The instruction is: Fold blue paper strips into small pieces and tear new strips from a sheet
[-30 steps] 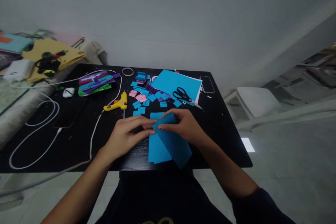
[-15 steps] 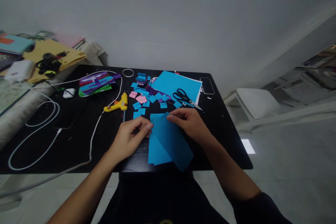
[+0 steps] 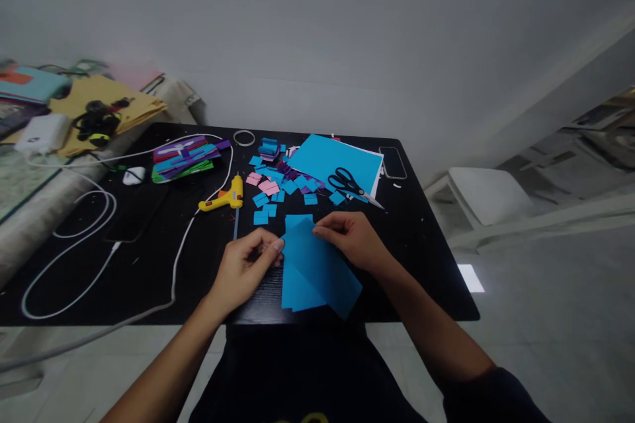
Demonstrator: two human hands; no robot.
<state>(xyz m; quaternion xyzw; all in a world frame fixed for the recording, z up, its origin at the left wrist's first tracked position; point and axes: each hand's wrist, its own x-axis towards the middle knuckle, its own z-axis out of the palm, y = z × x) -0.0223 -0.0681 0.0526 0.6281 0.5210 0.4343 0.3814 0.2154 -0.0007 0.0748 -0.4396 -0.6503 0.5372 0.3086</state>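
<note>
A blue paper sheet [image 3: 325, 264] lies slantwise over other blue sheets [image 3: 299, 291] at the table's front edge. My left hand [image 3: 251, 264] pinches the slanted sheet's left corner between thumb and fingertips. On its upper right edge, the thumb and fingers of my right hand [image 3: 352, 238] are closed on the same sheet. Small folded blue pieces [image 3: 260, 199] and pink pieces [image 3: 268, 187] are scattered beyond my hands. Black-handled scissors [image 3: 354, 186] rest partly on a large blue sheet [image 3: 317, 157] behind my right hand.
A yellow glue gun [image 3: 225, 194] with a white cable lies left of the pieces. Farther left are coloured paper strips [image 3: 183, 157], an earbud case [image 3: 133, 176] and a dark phone [image 3: 136, 215]. Another phone [image 3: 392, 163] lies back right. A white chair [image 3: 489, 192] stands at the right.
The slanted blue sheet has shifted slightly left and up, its lower corner rising. My right hand has moved a little left and down with it; my left hand has moved slightly left.
</note>
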